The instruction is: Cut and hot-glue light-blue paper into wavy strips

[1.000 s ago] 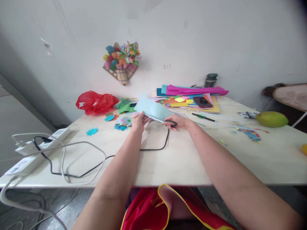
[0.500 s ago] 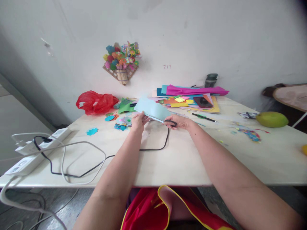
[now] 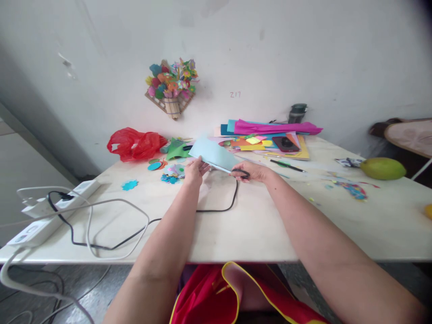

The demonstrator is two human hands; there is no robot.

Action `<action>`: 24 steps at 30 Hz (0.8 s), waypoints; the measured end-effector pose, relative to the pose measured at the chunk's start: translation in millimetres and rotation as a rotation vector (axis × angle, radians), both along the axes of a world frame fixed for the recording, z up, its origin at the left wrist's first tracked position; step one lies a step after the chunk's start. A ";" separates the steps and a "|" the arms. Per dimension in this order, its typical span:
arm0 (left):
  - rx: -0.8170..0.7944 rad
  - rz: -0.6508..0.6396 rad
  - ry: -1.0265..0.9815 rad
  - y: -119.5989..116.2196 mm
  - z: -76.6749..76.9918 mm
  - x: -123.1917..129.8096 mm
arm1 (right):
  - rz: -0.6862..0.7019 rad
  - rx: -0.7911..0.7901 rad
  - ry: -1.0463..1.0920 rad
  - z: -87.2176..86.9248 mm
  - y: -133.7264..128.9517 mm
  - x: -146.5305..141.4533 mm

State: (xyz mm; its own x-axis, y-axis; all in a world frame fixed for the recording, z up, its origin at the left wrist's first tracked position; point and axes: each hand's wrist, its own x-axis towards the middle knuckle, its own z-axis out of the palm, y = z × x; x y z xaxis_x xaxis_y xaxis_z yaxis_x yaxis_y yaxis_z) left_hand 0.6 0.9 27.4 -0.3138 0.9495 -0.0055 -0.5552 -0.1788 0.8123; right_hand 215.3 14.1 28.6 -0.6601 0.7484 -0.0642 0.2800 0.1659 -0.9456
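Observation:
A light blue sheet of paper (image 3: 213, 152) is held up above the table, its near edge spanning between my hands. My left hand (image 3: 195, 171) grips its left part, thumb on top and fingers beneath. My right hand (image 3: 252, 172) is closed on black-handled scissors (image 3: 240, 173) at the sheet's right end. The scissors' blades lie along the near edge and are mostly hidden by the paper. Left of my left hand, cut paper flowers (image 3: 173, 173) sit in a small pile, and a blue paper flower (image 3: 130, 185) lies apart.
A white power strip (image 3: 56, 213) with looping cables lies at the left. A red plastic bag (image 3: 137, 144) stands at the back left. Coloured sheets (image 3: 276, 127), a phone (image 3: 285, 144) and a black pen (image 3: 288, 165) lie back right, and a green-yellow fruit (image 3: 383, 168) farther right.
The right end of the blue sheet has shifted slightly at the scissors. Both hands stay almost in the same place.

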 end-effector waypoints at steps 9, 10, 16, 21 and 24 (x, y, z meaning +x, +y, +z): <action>0.017 -0.003 0.016 0.5 -0.6 -1.1 | 0.036 -0.001 0.002 0.2 0.2 1.9; 0.017 -0.008 0.019 1.0 -1.3 -0.9 | 0.040 -0.009 0.007 -0.1 0.6 1.9; 0.025 -0.027 0.033 1.2 -3.0 1.7 | 0.049 -0.011 0.022 -2.5 2.9 0.7; 0.025 -0.035 0.040 1.1 -3.8 2.7 | 0.053 0.004 0.022 -3.1 3.5 0.4; 0.031 -0.037 0.036 0.7 -3.7 2.6 | 0.052 0.015 0.022 -2.7 3.7 0.8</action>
State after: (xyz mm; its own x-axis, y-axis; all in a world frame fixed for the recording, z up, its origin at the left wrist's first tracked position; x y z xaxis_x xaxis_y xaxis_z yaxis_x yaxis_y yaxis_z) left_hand 3.2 1.5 23.7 -0.2777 0.9600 0.0350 -0.5325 -0.1842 0.8261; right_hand 216.2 17.8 25.9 -0.6991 0.7140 -0.0382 0.2497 0.1938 -0.9487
